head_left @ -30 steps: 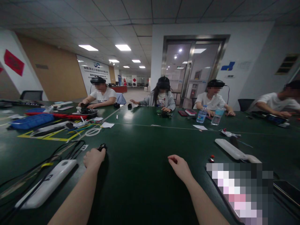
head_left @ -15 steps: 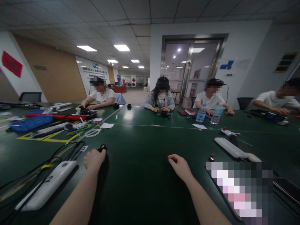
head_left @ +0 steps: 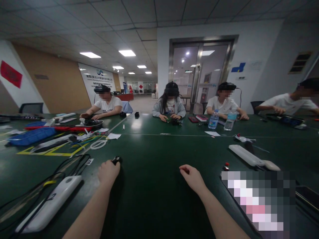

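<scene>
Head view: left hand (head_left: 108, 172) clasps a black object (head_left: 116, 160).

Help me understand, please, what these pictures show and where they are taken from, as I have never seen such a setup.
There is no machine gripper here: a person works with two bare hands. The view comes from a camera worn on that person's head, looking forward and down, so the forearms reach in from the bottom edge.

The left hand holds a small black object, partly hidden by the fingers. The right hand is loosely curled above or on the green table; nothing shows in it.

To the left lie a white case marked 2, a white coil and a blue tray. Bottles stand farther off, toward the right. Other people sit opposite, wearing headgear.
</scene>
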`<action>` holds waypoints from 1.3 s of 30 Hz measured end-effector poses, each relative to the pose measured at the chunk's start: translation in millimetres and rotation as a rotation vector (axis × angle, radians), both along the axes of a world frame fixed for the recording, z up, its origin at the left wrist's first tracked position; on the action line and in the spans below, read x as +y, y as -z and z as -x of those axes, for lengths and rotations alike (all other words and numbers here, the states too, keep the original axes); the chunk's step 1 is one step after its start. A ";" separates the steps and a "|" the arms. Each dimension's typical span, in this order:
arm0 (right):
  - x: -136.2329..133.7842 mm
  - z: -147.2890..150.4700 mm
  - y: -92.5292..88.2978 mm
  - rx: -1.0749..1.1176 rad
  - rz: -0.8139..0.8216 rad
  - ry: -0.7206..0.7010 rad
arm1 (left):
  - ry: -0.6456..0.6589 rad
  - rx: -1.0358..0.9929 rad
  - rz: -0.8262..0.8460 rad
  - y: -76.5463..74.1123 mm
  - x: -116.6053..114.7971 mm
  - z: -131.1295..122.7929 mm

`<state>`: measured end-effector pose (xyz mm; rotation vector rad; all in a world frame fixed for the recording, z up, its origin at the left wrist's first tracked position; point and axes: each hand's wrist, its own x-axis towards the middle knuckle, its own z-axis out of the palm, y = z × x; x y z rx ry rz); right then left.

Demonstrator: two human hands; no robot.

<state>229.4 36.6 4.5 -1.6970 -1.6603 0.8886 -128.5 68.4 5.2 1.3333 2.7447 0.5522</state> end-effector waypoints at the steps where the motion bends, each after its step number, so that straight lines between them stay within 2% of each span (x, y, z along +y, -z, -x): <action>1: 0.3 0.0 0.2 -0.004 0.001 0.002 | 0.098 0.003 0.012 -0.2 -1.2 -14.0; 3: 0.5 -0.1 0.6 -0.007 0.000 0.004 | 0.358 -0.031 0.003 0.4 -6.1 -46.9; 5: -0.7 0.7 0.4 0.002 -0.016 0.000 | 0.694 -0.164 -0.011 1.8 -14.8 -80.4; 7: -3.7 3.3 -1.2 0.021 -0.053 -0.033 | 0.960 -0.271 -0.024 2.6 -26.0 -107.6; 8: -5.9 5.4 -2.7 0.025 -0.076 -0.061 | 1.051 -0.302 -0.021 2.4 -31.6 -117.4; 10: -11.1 11.1 -6.9 0.014 -0.120 -0.140 | 1.148 -0.332 -0.015 0.7 -40.7 -129.0; 15: -22.9 23.4 -17.6 -0.039 -0.149 -0.382 | 1.245 -0.346 -0.018 -3.6 -46.7 -130.1; 22: -24.6 27.4 -18.8 -0.123 -0.139 -0.438 | 1.299 -0.341 -0.025 0.6 -41.8 -127.5; 25: -21.5 29.1 -15.2 -0.069 -0.146 -0.435 | 1.324 -0.334 -0.031 3.7 -39.3 -126.8; 27: -16.5 27.1 -10.9 0.074 -0.137 -0.336 | 1.331 -0.334 -0.035 6.0 -37.7 -126.2; 28: -13.2 24.5 -8.3 0.176 -0.137 -0.233 | 1.328 -0.336 -0.040 6.9 -37.2 -125.8; 30: -6.1 16.9 -3.5 0.406 -0.148 0.031 | 1.323 -0.344 -0.042 7.8 -37.1 -125.3; 32: -0.1 8.2 0.3 0.591 -0.083 0.303 | 1.323 -0.358 -0.033 7.2 -37.9 -124.9; 34: 3.7 1.2 2.8 0.740 -0.008 0.493 | 1.323 -0.373 -0.018 5.4 -39.1 -124.6; 36: 5.8 -2.7 4.9 0.853 0.033 0.573 | 1.317 -0.384 -0.010 3.6 -40.1 -124.3; 39: 7.9 -5.0 8.9 0.904 0.048 0.579 | 1.308 -0.400 0.002 2.2 -40.6 -123.9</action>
